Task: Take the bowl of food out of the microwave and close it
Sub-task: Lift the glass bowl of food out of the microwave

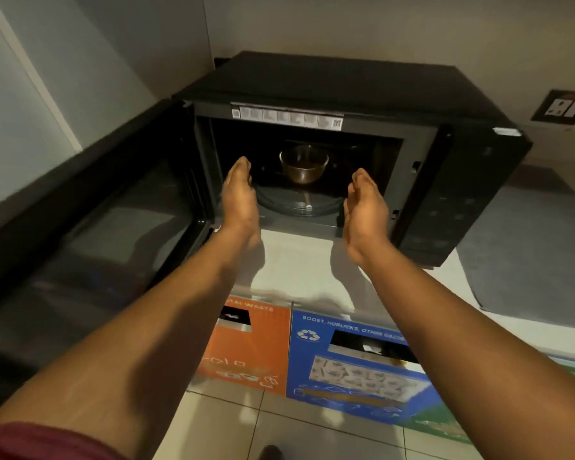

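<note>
A small round clear glass bowl (303, 166) with dark brown food at its bottom stands upright on the round glass turntable (299, 202), toward its back. The black boxy microwave (346, 94) sits on the white counter (296, 270), its door (90, 227) swung fully open to the left.

White counter (299, 270) carries the microwave (362, 91) and perhaps a grey mat (525, 247).

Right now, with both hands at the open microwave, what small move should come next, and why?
Probably reach both hands further in to cup the bowl. The left hand and right hand are open, palms facing, apart from it, and the door stands open.
</note>
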